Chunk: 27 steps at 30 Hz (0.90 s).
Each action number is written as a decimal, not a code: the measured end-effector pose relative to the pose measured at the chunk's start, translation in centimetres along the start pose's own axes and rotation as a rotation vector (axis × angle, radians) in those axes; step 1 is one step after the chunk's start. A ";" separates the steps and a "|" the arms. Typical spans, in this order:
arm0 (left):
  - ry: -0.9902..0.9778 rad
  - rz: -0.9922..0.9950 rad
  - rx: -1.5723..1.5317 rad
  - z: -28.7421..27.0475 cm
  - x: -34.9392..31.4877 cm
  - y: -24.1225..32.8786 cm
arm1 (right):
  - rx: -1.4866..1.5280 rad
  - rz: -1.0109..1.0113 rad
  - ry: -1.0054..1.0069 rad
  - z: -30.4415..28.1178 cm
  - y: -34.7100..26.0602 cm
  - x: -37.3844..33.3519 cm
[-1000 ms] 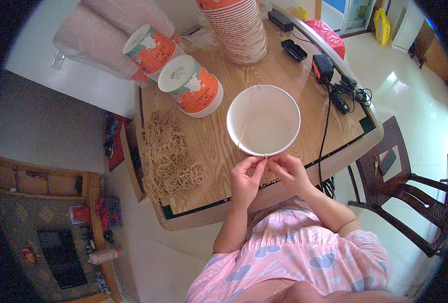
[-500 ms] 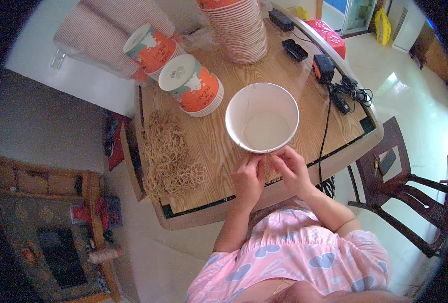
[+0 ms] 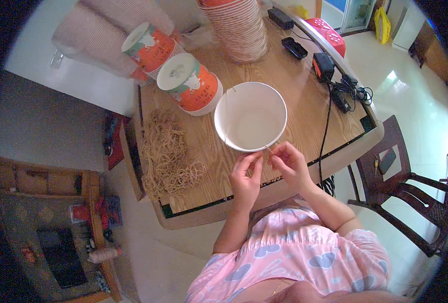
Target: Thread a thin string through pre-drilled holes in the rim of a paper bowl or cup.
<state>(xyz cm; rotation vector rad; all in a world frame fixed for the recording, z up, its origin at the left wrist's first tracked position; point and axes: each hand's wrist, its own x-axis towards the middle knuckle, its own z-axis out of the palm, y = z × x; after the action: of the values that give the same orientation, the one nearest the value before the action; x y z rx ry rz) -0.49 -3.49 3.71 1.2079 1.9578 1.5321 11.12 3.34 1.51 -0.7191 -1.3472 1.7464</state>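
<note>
Both hands, left hand [image 3: 245, 174] and right hand [image 3: 287, 162], pinch a thin tan rubber band [image 3: 267, 148] stretched across the wide white paper bowl [image 3: 250, 116], which stands upright on the wooden table [image 3: 304, 108] beside loose rubber bands [image 3: 171, 154].

A wooden table [image 3: 304, 116] carries a white, round paper bowl [image 3: 250, 116] standing open and upright near its front edge. Just below the bowl's rim, the person's left hand [image 3: 245, 177] and right hand [image 3: 287, 162] meet, their fingertips pinching a thin tan rubber band [image 3: 268, 148] that runs up across the bowl. A loose heap of tan rubber bands [image 3: 169, 156] lies to the left. Behind it, two orange lidded paper tubs [image 3: 191, 85] lie on their sides beside a tall stack of paper bowls [image 3: 237, 28]. Black chargers and cables [image 3: 335, 86] sit at the right edge.
</note>
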 end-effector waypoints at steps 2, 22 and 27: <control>-0.032 -0.046 -0.028 0.1 0.1 0.2 | 0.027 0.051 -0.018 -0.2 0.2 -0.1; 0.082 -0.018 -0.084 1.2 0.2 -0.4 | -0.074 0.039 -0.059 -0.2 -0.4 0.0; 0.183 0.035 0.050 1.4 0.0 -0.6 | -0.115 0.051 -0.093 -0.5 -0.8 0.0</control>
<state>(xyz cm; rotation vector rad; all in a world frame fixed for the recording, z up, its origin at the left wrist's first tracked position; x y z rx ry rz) 0.30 -2.63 2.64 1.1644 2.1114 1.6735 11.72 3.73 2.18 -0.7493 -1.5143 1.7721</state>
